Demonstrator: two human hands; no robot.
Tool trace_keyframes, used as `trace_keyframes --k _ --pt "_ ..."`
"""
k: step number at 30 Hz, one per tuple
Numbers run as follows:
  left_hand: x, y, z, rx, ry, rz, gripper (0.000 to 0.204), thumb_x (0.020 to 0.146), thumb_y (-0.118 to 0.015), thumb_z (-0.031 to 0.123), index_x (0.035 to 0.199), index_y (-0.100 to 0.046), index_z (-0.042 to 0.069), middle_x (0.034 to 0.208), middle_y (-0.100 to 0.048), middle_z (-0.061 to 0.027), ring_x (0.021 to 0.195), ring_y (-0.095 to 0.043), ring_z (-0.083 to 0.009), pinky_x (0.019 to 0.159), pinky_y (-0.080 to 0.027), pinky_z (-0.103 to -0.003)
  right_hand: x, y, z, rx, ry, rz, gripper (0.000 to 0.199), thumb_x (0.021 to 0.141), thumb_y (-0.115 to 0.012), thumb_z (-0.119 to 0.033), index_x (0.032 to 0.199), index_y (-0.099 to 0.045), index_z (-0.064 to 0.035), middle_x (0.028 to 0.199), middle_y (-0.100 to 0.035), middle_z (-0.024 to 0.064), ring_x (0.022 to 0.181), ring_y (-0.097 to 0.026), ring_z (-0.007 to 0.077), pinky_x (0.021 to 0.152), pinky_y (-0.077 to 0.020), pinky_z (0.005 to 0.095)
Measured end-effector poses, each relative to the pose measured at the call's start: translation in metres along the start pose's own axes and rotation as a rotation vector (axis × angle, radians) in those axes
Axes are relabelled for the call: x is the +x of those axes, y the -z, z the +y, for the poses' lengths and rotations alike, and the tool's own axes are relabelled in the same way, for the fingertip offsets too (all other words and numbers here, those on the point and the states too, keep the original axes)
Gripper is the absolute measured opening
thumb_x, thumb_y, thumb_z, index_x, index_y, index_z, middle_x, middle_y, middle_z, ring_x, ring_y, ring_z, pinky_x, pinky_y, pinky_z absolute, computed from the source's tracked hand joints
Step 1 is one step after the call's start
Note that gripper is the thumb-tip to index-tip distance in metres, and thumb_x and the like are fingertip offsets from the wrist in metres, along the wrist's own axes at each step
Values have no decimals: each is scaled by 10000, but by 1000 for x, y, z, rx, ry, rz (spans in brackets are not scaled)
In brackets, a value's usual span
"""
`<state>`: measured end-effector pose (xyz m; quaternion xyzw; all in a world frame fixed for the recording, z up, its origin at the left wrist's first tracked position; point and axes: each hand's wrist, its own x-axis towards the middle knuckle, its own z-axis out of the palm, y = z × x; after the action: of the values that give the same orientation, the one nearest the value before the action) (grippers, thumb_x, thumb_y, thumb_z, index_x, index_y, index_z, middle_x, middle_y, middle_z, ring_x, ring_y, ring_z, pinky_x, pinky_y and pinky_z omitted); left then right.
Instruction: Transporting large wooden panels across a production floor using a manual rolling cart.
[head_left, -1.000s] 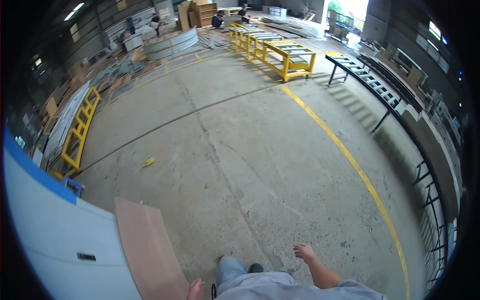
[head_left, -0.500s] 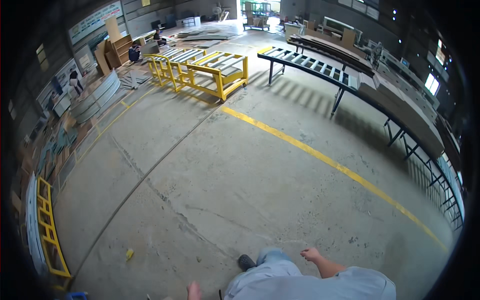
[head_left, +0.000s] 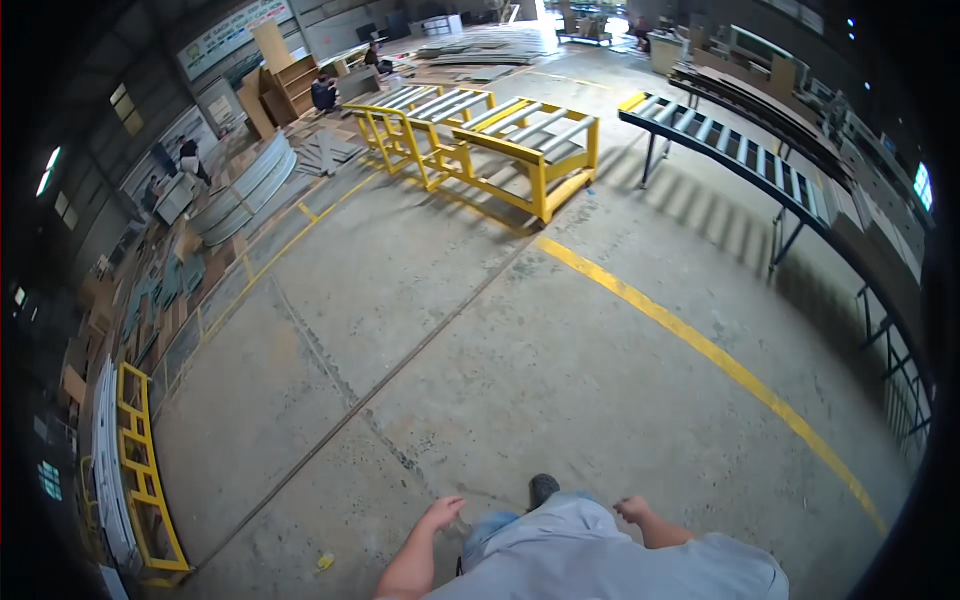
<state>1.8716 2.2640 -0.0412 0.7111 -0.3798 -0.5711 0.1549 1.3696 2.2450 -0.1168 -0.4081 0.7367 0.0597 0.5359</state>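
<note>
The left hand [head_left: 441,513] hangs at about 6 o'clock, low in the view, its fingers loosely curled and holding nothing. The right hand [head_left: 633,510] hangs at about 5 o'clock, just beside the grey shirt [head_left: 610,560], its fingers also loosely bent and empty. Between the two hands a dark shoe [head_left: 542,488] rests on the concrete floor [head_left: 450,330], above a blue-jeaned knee [head_left: 487,527].

Neither hand touches anything; the floor is what lies nearest to them. A small yellow scrap [head_left: 325,562] lies on the floor at 7 o'clock, near the left hand but apart from it. A yellow line [head_left: 700,345] runs across the floor from centre toward 4 o'clock. A thin seam [head_left: 380,385] crosses the floor from 7 o'clock up toward 12.

At 12 o'clock, well away, stand yellow roller racks [head_left: 520,140]. At 2 o'clock a dark roller conveyor [head_left: 730,145] on legs runs along the right side. At 8 o'clock a yellow frame [head_left: 145,470] lies beside stacked panels [head_left: 105,470]. At 11 o'clock, far off, people [head_left: 325,92] sit among wooden boards and curved grey sheets [head_left: 245,185].
</note>
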Motion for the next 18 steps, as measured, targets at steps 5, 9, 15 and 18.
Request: trace_keyframes --k 5,9,15,18 --pt "37 114 22 -812 210 470 376 897 -517 311 1187 -509 73 1063 -604 -116 969 -577 -227 827 -456 -382 87 117 -318 -35 438 181 318 791 -594 -287 1009 -674 -70 964 -660 173 920 -628 307 818 -475 362" --pt "87 197 -81 -1107 342 677 248 902 -507 258 1060 -528 68 944 -591 -96 799 -580 -206 688 -481 -354 148 140 -539 225 625 335 281 804 -587 -218 970 -680 -11 804 -663 81 724 -605 155 639 -481 300" --pt "240 362 19 -970 281 509 210 876 -520 228 1022 -529 77 901 -580 -84 734 -569 -195 613 -469 -335 221 95 -631 148 464 318 257 777 -632 -223 938 -700 -34 733 -644 59 648 -572 104 606 -479 266" --pt "325 447 80 -790 265 348 192 863 -526 213 1002 -530 82 879 -574 -77 702 -563 -189 575 -462 -326 219 57 -623 183 147 176 319 759 -632 -311 980 -695 -90 914 -679 151 859 -650 258 794 -494 340"
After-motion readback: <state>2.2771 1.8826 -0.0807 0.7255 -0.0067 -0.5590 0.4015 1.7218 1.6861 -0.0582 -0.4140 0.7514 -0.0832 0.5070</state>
